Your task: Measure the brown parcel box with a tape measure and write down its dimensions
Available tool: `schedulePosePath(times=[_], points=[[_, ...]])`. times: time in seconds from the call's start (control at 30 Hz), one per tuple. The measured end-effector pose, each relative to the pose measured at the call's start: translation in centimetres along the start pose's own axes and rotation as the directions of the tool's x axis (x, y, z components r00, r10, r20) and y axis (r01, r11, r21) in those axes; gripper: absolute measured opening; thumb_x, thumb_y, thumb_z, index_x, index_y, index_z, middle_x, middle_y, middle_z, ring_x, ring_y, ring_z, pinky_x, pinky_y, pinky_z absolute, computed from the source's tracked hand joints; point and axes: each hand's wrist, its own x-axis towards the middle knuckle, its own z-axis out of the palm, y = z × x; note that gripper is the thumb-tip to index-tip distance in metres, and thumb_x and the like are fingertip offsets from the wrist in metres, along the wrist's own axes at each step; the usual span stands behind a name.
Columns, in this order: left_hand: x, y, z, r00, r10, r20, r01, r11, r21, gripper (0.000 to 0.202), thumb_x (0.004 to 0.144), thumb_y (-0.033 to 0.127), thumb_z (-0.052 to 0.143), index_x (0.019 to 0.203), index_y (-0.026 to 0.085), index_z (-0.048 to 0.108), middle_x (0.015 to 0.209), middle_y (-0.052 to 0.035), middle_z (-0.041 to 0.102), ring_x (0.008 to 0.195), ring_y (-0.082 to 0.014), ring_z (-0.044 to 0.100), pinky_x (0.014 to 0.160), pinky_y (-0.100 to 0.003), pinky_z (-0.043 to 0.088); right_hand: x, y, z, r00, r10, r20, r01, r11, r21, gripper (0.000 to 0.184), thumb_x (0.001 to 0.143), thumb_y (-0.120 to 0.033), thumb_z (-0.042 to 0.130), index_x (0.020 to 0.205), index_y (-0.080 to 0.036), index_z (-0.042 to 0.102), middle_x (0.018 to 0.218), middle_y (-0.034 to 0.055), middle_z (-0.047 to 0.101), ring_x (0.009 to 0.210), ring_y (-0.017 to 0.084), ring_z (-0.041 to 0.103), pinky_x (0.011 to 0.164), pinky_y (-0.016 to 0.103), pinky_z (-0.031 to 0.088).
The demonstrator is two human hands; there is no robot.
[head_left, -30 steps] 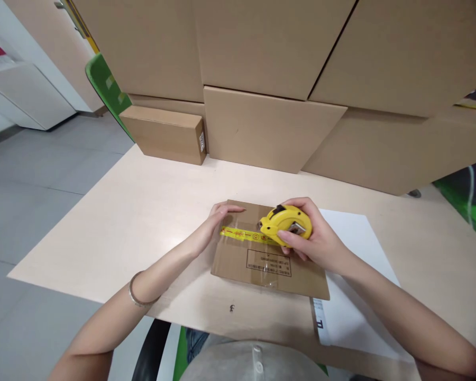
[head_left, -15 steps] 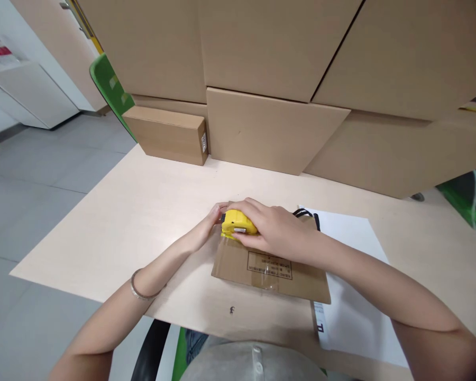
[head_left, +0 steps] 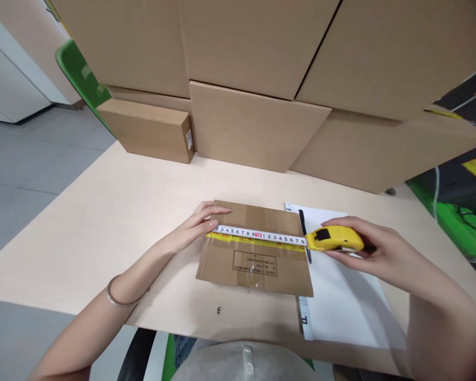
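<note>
Currently I have the right hand [head_left: 381, 251] closed around a yellow tape measure [head_left: 335, 238], its mouth facing the left hand [head_left: 188, 230]. White blade [head_left: 262, 235] is pulled out and runs roughly straight from the right hand's grip across to the left hand's thumb, digits up, one number boxed in red. Left hand sits at the near-left carton [head_left: 289, 267] edge: forefinger laid over the top, thumb at the blade's end, gap between the two; from my end I can't tell if it pinches the blade or just steadies it.

Carton lies flat between the hands, blade over its top. Yellow sticky strip [head_left: 257, 243] shows along the blade's side nearer the body; printed frame [head_left: 255, 263] is nearer still.

Under the right hand and toward the body, I get a white sheet [head_left: 341, 296], its left part overlapped by the carton. Black pen-like stick [head_left: 303, 222] is left of the right hand, just by the measure's mouth. All on a pale worktop [head_left: 103, 211]. Ahead of the left hand, slightly left: small brown box [head_left: 150, 129]. Large cardboard panels [head_left: 249, 127] stand beyond both hands. Bracelet [head_left: 113, 293] behind the left hand, on the forearm.
</note>
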Motion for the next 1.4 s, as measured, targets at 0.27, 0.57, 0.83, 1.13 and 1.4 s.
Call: schedulePosePath(times=[0.27, 0.57, 0.83, 1.13, 1.4], points=[[-0.1, 0.4, 0.1, 1.0, -0.012, -0.025, 0.013, 0.999, 0.039, 0.04, 0.104, 0.046, 0.047, 0.137, 0.03, 0.062, 0.139, -0.009, 0.05, 0.139, -0.0312, 0.043, 0.126, -0.055, 0.028, -0.5, 1.5, 1.7, 0.998, 0.05, -0.048, -0.045, 0.994, 0.095, 0.035, 0.088, -0.047, 0.074, 0.119, -0.032, 0.069, 0.115, 0.0067, 0.073, 0.094, 0.023, 0.071, 0.069, 0.031, 0.06], [0.0, -0.2, 0.0, 0.999, 0.031, -0.022, -0.03, 0.999, 0.038, 0.04, 0.105, 0.046, 0.047, 0.138, 0.03, 0.063, 0.139, -0.0086, 0.053, 0.139, -0.0304, 0.043, 0.125, -0.053, 0.028, 1.6, -1.4, -0.7, 0.995, -0.102, -0.024, 0.101, 0.994, -0.032, 0.034, 0.089, -0.048, 0.073, 0.117, -0.03, 0.071, 0.104, 0.0045, 0.076, 0.079, 0.022, 0.07, 0.065, 0.033, 0.056], [0.2, -1.4, 0.7, 0.995, 0.047, -0.085, -0.052, 0.997, -0.063, 0.062, 0.107, 0.06, 0.02, 0.137, 0.024, 0.061, 0.141, -0.0116, 0.056, 0.139, -0.0295, 0.047, 0.123, -0.052, 0.032, 11.4, -9.7, 5.6, 0.881, -0.434, 0.188, 0.459, 0.881, -0.113, 0.043, 0.091, -0.03, 0.065, 0.134, -0.03, 0.064, 0.112, 0.0035, 0.074, 0.088, 0.022, 0.07, 0.074, 0.031, 0.049], [-0.5, 0.7, -0.6, 0.995, 0.097, 0.02, -0.099, 0.983, 0.153, 0.059, 0.109, 0.055, 0.021, 0.145, 0.025, 0.055, 0.161, -0.0097, 0.042, 0.155, -0.0328, 0.03, 0.13, -0.055, 0.022, 11.8, -10.4, 4.9, 0.788, -0.606, 0.103, 0.602, 0.795, 0.071, 0.046, 0.076, -0.016, 0.066, 0.119, -0.029, 0.067, 0.105, -0.0006, 0.075, 0.085, 0.017, 0.067, 0.073, 0.027, 0.044], [-4.6, 9.7, 4.2, 0.912, 0.317, 0.261, -0.41, 0.673, 0.615, 0.037, 0.101, 0.04, 0.057, 0.131, 0.018, 0.058, 0.161, -0.0185, 0.044, 0.155, -0.0341, 0.036, 0.125, -0.054, 0.038, 4.9, -5.9, 1.7, 0.79, -0.55, 0.271, 0.458, 0.824, 0.334, 0.049, 0.066, -0.005, 0.068, 0.109, -0.028, 0.062, 0.104, -0.0005, 0.074, 0.087, 0.017, 0.068, 0.078, 0.029, 0.05]])
